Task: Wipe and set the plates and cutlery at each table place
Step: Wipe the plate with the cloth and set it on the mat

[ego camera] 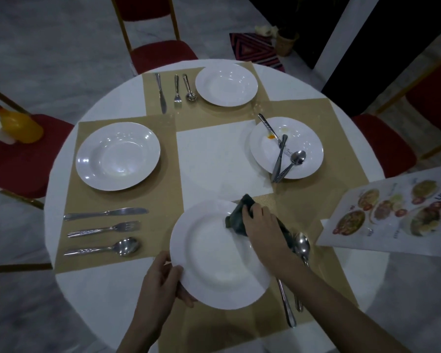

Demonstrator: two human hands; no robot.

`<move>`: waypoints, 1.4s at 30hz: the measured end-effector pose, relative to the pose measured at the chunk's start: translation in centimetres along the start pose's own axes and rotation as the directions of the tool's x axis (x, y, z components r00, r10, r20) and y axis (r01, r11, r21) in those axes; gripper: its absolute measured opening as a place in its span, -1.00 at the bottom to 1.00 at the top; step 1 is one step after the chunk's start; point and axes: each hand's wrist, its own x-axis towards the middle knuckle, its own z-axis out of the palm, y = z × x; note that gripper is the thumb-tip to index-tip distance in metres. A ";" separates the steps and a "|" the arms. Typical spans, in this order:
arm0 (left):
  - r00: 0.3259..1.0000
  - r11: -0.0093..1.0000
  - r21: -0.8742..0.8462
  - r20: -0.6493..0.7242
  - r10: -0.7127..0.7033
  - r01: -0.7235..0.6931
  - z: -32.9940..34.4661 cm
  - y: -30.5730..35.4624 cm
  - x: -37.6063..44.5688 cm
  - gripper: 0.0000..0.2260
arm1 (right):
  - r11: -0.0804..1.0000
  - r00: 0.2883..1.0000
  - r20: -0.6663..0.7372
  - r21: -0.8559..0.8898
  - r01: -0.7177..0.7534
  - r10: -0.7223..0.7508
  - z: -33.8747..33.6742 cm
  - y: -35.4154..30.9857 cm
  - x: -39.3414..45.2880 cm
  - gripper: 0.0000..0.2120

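My left hand (161, 281) grips one plate (214, 261) | my right hand (261, 225) holds one cloth (236, 219) on it | four plates on the table (105, 289)

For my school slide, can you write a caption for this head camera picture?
Left hand grips a round white plate while the right hand wipes it with a dark cloth.

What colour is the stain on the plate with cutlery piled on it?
Orange-yellow stain on the white plate, seen in the head view.
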 end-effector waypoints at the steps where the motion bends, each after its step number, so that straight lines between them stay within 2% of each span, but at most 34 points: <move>1: 1.000 1.000 -0.013 0.008 -0.007 0.007 0.0 0.2 -0.1 -0.84 | 1.000 1.000 -0.004 0.005 0.019 -0.019 -0.1 0.0 0.5 -0.47; 5: 0.998 0.999 -0.050 -0.058 -0.025 0.022 -0.4 0.2 -0.3 -0.84 | 0.995 0.995 0.002 0.033 0.098 -0.098 -0.8 -0.6 0.6 -0.56; 9: 0.986 0.999 -0.046 -0.167 0.010 -0.018 -1.3 0.4 0.2 -0.82 | 0.996 0.998 0.043 0.080 0.042 -0.046 -1.7 -1.2 -1.3 -0.66; 11: 0.981 0.998 -0.058 -0.191 0.026 -0.038 -1.7 0.5 0.5 -0.81 | 0.994 0.994 0.111 0.106 -0.004 -0.007 -2.8 -1.5 -2.6 -0.65; 13: 0.981 0.997 -0.066 -0.194 0.033 -0.046 -1.7 0.5 0.6 -0.83 | 0.989 0.969 0.241 0.144 0.012 -0.047 -3.7 -2.1 -4.0 -0.68; 14: 0.982 0.997 -0.065 -0.188 0.034 -0.047 -1.5 0.4 0.7 -0.85 | 0.981 0.947 0.297 0.177 0.075 -0.126 -3.7 -2.6 -4.9 -0.69; 16: 0.986 0.997 -0.065 -0.162 0.037 -0.049 -0.8 0.5 0.6 -0.89 | 0.928 0.916 0.322 0.354 0.120 -0.241 -4.4 -3.9 -6.2 -0.67; 19: 0.995 0.996 -0.083 -0.094 0.037 -0.045 0.5 0.9 0.2 -0.91 | 0.836 0.927 0.260 0.541 0.093 -0.272 -5.1 -6.4 -6.9 -0.56; 22: 0.999 0.993 -0.112 -0.015 0.028 -0.030 1.4 1.3 -0.3 -0.90 | 0.860 0.971 0.086 0.487 0.154 -0.223 -4.1 -7.5 -5.3 -0.47; 24: 1.000 0.984 -0.176 0.020 0.018 -0.014 1.9 1.6 -0.8 -0.88 | 0.900 0.977 0.011 0.391 0.191 -0.212 -3.6 -6.7 -3.2 -0.50; 26: 1.000 0.974 -0.228 0.004 0.008 -0.007 2.0 1.8 -1.1 -0.88 | 0.959 0.981 -0.037 0.207 0.193 -0.189 -4.0 -4.9 -0.6 -0.63; 28: 0.999 0.965 -0.261 -0.050 0.004 -0.017 1.9 2.0 -1.0 -0.89 | 0.991 0.990 -0.067 0.047 0.127 -0.124 -4.5 -2.9 1.6 -0.67; 30: 0.994 0.964 -0.262 -0.112 0.011 -0.041 1.5 2.1 -0.7 -0.90 | 0.997 0.994 -0.080 -0.027 0.073 -0.074 -4.6 -1.4 2.7 -0.70; 33: 0.985 0.968 -0.241 -0.170 0.025 -0.066 0.7 2.0 -0.5 -0.89 | 0.996 0.998 0.011 -0.060 0.059 -0.058 -6.1 -1.0 1.8 -0.79; 34: 0.983 0.969 -0.237 -0.183 0.021 -0.065 0.5 1.8 -0.4 -0.89 | 0.996 0.994 0.059 -0.015 0.089 -0.088 -6.5 -1.3 0.9 -0.81; 37: 0.979 0.972 -0.232 -0.202 0.002 -0.050 0.1 1.1 -0.3 -0.89 | 0.976 0.921 0.334 0.150 0.158 -0.200 -6.1 -3.3 -3.0 -0.70; 38: 0.980 0.972 -0.232 -0.198 -0.007 -0.040 0.2 0.7 -0.3 -0.89 | 0.958 0.898 0.359 0.221 0.183 -0.254 -6.0 -4.1 -4.1 -0.68; 40: 0.984 0.973 -0.230 -0.172 -0.037 -0.003 0.8 0.1 -0.5 -0.89 | 0.939 0.892 0.324 0.247 0.240 -0.314 -5.9 -6.2 -5.6 -0.63; 42: 0.990 0.979 -0.200 -0.132 -0.053 0.025 1.5 -0.3 -1.0 -0.87 | 0.953 0.916 0.301 0.228 0.201 -0.265 -5.2 -7.6 -6.0 -0.57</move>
